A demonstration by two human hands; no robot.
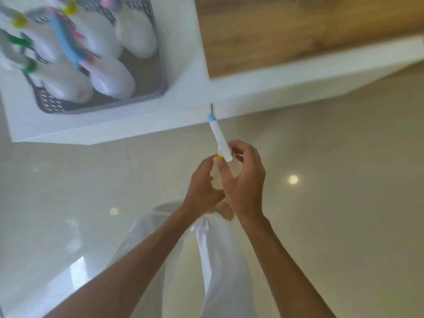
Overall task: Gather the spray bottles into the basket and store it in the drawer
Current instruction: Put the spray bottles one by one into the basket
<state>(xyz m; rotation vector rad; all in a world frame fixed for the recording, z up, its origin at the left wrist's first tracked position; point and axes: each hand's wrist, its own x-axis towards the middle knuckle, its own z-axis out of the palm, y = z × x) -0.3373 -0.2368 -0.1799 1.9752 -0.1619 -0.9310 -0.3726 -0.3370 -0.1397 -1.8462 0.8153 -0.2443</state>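
Over the floor I hold a spray bottle (220, 143) with a white head, a blue nozzle tip and a yellow collar. The nozzle points away from me. My left hand (202, 183) grips its pale body from the left, and my right hand (244, 180) closes around its neck and body from the right. A grey mesh basket (101, 107) sits at the upper left with several white spray bottles (135, 35) lying in it. Their collars are yellow, green, pink and blue. The basket rests inside what looks like a pulled-out white drawer (188, 88).
A wooden top (298, 31) with a white edge runs across the upper right. A thin metal piece (212, 108) sticks out at the drawer's corner, just beyond the nozzle. Glossy pale floor tiles (344, 203) lie below. My white trousers (220, 260) and a bare foot show under my hands.
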